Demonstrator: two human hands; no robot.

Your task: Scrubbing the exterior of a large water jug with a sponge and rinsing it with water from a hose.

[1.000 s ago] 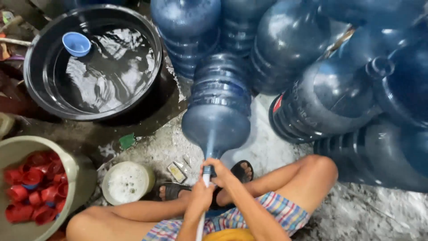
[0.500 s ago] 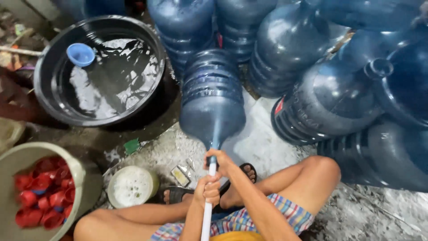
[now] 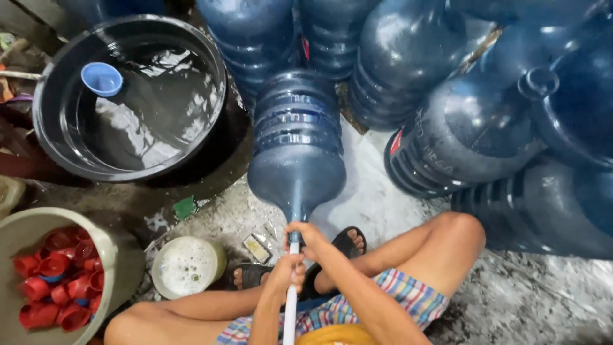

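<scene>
A large blue water jug (image 3: pixel 297 144) lies on its side in front of me, its neck pointing at me. A white rod (image 3: pixel 290 306) runs from my lap into the jug's mouth. My right hand (image 3: pixel 308 235) grips the rod right at the neck of the jug. My left hand (image 3: pixel 285 269) grips the same rod a little lower, closer to my body. I am squatting, with both feet in black sandals on the wet concrete just under the jug's neck.
A black tub (image 3: pixel 131 96) of water with a small blue bowl (image 3: pixel 101 78) floating in it stands at the upper left. A pale basin (image 3: pixel 112 255) of red caps sits at the lower left, beside a round container of foam (image 3: pixel 187 266). Several blue jugs (image 3: pixel 460 137) are stacked behind and right.
The view has drifted so the jug and tub sit a little lower and further right. My hands have slid up the rod toward the jug's neck.
</scene>
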